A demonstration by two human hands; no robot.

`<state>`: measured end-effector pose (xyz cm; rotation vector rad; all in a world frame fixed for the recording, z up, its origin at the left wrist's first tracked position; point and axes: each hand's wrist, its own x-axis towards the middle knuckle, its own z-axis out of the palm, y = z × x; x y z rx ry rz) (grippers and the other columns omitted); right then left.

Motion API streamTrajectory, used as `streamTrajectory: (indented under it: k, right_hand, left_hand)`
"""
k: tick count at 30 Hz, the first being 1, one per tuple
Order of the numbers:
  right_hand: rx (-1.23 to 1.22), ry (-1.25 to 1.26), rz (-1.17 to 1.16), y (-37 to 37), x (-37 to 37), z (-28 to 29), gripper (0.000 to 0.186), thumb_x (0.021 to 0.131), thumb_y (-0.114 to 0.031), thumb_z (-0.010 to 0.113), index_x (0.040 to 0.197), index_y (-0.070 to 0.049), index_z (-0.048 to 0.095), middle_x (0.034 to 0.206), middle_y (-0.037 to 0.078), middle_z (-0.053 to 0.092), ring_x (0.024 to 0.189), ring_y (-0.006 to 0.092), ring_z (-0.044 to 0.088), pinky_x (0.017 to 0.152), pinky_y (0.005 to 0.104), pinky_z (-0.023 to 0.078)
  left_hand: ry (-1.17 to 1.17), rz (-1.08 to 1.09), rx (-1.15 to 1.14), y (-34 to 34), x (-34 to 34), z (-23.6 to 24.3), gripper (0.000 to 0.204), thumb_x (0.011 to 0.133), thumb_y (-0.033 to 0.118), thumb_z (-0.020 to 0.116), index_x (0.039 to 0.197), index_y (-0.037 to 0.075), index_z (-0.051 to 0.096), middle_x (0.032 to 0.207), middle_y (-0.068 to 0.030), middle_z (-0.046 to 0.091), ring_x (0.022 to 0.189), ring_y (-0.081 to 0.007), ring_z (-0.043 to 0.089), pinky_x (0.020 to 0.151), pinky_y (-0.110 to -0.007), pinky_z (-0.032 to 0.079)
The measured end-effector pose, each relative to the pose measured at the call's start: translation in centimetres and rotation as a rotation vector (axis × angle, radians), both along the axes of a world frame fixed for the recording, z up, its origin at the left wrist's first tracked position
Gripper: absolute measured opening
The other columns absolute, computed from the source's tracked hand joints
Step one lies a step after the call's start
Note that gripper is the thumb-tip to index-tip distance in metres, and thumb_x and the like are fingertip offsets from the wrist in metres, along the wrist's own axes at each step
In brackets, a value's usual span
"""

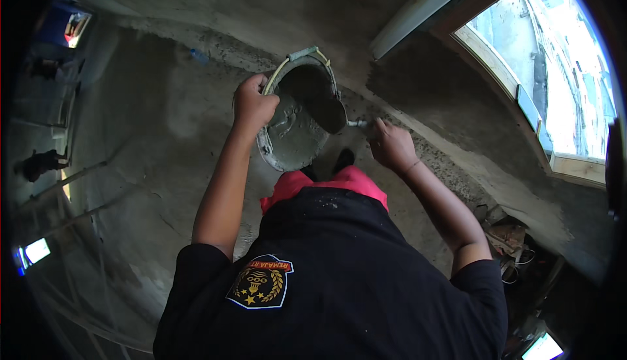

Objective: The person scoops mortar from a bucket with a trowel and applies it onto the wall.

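Note:
A bucket of wet grey mortar is in front of me, its mouth tipped toward me. My left hand is closed on the bucket's left rim, beside the pale handle that arches over the far side. In my right hand is the grip of a trowel, fingers wrapped round it. The trowel's rounded, dark blade lies over the right part of the bucket's mouth, above the mortar. Whether the blade touches the mortar I cannot tell.
A wooden-framed window opening is at the upper right, with a phone-like flat object on its frame. Poles stand at the left. A clear plastic bottle lies farther off. Clutter sits by the wall at the right.

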<state>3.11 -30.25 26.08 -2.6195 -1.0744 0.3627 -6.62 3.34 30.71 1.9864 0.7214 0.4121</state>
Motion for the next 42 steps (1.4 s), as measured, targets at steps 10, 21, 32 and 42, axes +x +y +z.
streamTrajectory:
  k: [10,21,32,42]
  right_hand:
    - [-0.129,-0.103,0.141,3.8,2.2,-0.1,0.027,0.086,-0.023,0.066,0.107,-0.006,0.060,0.094,0.018,0.069,0.086,0.0373,0.071,0.073,0.0492,0.057]
    - [-0.063,0.061,0.171,3.1,-0.9,-0.7,0.035,0.079,-0.027,0.069,0.107,-0.007,0.068,0.087,0.019,0.072,0.083,0.0388,0.072,0.075,0.0491,0.058]
    - [0.021,0.293,0.032,1.8,-3.1,-2.1,0.043,0.077,-0.033,0.071,0.107,-0.002,0.072,0.094,0.023,0.073,0.092,0.0416,0.071,0.086,0.0498,0.057]
    - [0.049,0.349,-0.091,0.0,-4.6,-2.7,0.050,0.083,-0.037,0.070,0.120,-0.003,0.066,0.099,0.025,0.073,0.097,0.0434,0.070,0.088,0.0521,0.055]
  left_hand:
    - [-0.013,0.006,-0.003,-2.0,0.7,3.4,0.013,0.068,-0.006,0.062,0.074,0.003,0.054,0.065,0.0003,0.053,0.058,-0.0078,0.047,0.052,-0.029,0.038]
    - [-0.104,-0.013,-0.010,-2.2,-0.3,2.4,0.016,0.068,-0.004,0.064,0.070,0.003,0.050,0.059,-0.0001,0.049,0.053,-0.0078,0.043,0.049,-0.032,0.035]
    - [-0.033,-0.008,-0.077,-2.0,-1.6,1.6,0.017,0.067,-0.008,0.061,0.072,0.006,0.052,0.066,0.0028,0.051,0.058,-0.0058,0.045,0.051,-0.027,0.034]
    - [-0.072,0.019,-0.138,-2.0,-2.4,1.6,0.019,0.067,-0.009,0.061,0.072,0.006,0.051,0.067,0.0028,0.051,0.057,-0.0053,0.045,0.050,-0.027,0.034]
